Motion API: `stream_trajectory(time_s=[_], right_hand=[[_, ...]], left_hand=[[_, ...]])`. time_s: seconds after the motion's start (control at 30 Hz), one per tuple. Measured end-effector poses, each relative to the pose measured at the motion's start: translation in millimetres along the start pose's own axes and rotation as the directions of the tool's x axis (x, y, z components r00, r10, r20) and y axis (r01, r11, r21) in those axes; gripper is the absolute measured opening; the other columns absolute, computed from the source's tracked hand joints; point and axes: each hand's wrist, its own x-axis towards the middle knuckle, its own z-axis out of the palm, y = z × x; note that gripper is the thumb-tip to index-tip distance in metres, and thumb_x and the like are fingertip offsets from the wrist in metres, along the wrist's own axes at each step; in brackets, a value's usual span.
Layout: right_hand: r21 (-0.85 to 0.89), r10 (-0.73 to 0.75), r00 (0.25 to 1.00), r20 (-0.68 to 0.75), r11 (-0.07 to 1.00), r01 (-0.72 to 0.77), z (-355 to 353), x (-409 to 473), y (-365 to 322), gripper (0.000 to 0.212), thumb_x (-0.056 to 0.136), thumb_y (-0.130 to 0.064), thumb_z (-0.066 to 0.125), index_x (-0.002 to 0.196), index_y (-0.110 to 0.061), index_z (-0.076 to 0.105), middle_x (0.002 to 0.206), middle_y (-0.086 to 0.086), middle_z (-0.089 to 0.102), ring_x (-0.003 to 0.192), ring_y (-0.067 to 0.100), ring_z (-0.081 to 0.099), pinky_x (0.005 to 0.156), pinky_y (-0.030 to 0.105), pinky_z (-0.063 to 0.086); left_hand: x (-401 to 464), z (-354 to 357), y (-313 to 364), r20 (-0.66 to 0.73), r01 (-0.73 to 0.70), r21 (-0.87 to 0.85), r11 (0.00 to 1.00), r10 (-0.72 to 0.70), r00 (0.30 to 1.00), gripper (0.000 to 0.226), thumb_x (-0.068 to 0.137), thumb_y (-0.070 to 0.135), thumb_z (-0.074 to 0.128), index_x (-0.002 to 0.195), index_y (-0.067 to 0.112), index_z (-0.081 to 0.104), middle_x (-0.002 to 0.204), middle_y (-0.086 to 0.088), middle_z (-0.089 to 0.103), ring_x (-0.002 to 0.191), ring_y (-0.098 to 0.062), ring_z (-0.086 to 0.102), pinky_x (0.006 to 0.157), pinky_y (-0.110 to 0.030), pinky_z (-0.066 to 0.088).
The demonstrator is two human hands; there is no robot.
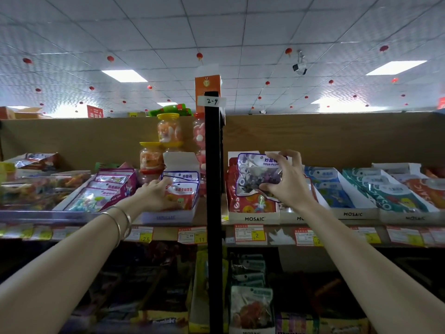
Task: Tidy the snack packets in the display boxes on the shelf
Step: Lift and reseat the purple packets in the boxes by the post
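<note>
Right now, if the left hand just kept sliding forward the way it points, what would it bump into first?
Most likely the purple-edged packets standing in the display box just past the left hand, whose fingertips already seem to touch them. Depth is hard to judge here.

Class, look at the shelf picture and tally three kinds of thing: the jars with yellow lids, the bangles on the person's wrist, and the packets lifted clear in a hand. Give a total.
yellow-lidded jars: 2
bangles, both on the left wrist: 2
purple packet held up in the right hand: 1
Total: 5
</note>
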Motion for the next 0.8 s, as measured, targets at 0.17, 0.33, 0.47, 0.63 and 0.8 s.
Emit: stream_trajectory(time_s=[0.17,0.33,0.47,0.63,0.8], right_hand=[[0.005,-0.012,1.000,-0.012,1.000,0.012,-0.3,-11.6,-0.3,0.070,0.067,-0.013,0.081,0.128,-0.016,0.047,0.134,0.008,0.029,0.100,0.008,0.040,0.082,0.008,0.042],[0.049,-0.003,1.000,-0.003,0.999,0.003,-4.3,-20.3,0.2,0.071,0.066,-0.014,0.082,0.128,-0.014,0.047,0.133,0.008,0.028,0.113,0.011,0.037,0.088,0.017,0.043],[0.053,0.009,1.000,-0.011,0.999,-0.009,-5.7,-26.6,-3.5,0.068,0.068,-0.011,0.080,0.128,-0.012,0.046,0.135,0.010,0.028,0.115,0.008,0.029,0.088,0.018,0.040],[0.046,0.019,1.000,-0.021,0.999,-0.018,-5.6,-32.8,-8.4,0.066,0.069,-0.009,0.079,0.126,-0.012,0.048,0.134,0.011,0.029,0.113,0.004,0.024,0.090,0.017,0.037],[0.062,0.030,0.999,-0.021,0.998,-0.029,-9.2,-38.2,-11.5,0.065,0.068,-0.006,0.079,0.125,-0.013,0.048,0.135,0.011,0.028,0.115,0.007,0.026,0.092,0.020,0.038]], left_hand=[[5.0,-1.0,0.6,-0.031,0.032,0.090,0.995,-0.030,0.999,0.108,0.053,0.079,0.063,0.141,0.029,0.026,0.137,-0.010,0.043,0.124,-0.037,0.037,0.104,-0.048,0.033],[3.4,4.3,1.1,-0.203,-0.060,-0.014,0.998,0.056,0.978,0.084,0.060,0.057,0.077,0.125,0.020,0.039,0.121,-0.009,0.038,0.116,-0.034,0.035,0.103,-0.048,0.026],[-7.3,9.1,2.7,-0.373,-0.192,-0.040,0.981,0.163,0.913,0.050,0.073,0.034,0.075,0.106,0.017,0.042,0.115,-0.009,0.035,0.109,-0.033,0.035,0.100,-0.050,0.029],[-28.6,1.8,14.7,-0.613,-0.228,0.067,0.971,0.220,0.759,0.035,0.078,0.018,0.071,0.102,0.008,0.047,0.116,-0.015,0.043,0.105,-0.034,0.037,0.085,-0.048,0.040],[-54.0,-16.0,28.3,-0.728,-0.287,0.117,0.951,0.279,0.627,0.039,0.074,0.022,0.075,0.096,0.007,0.047,0.108,-0.015,0.048,0.100,-0.032,0.040,0.076,-0.039,0.043]])
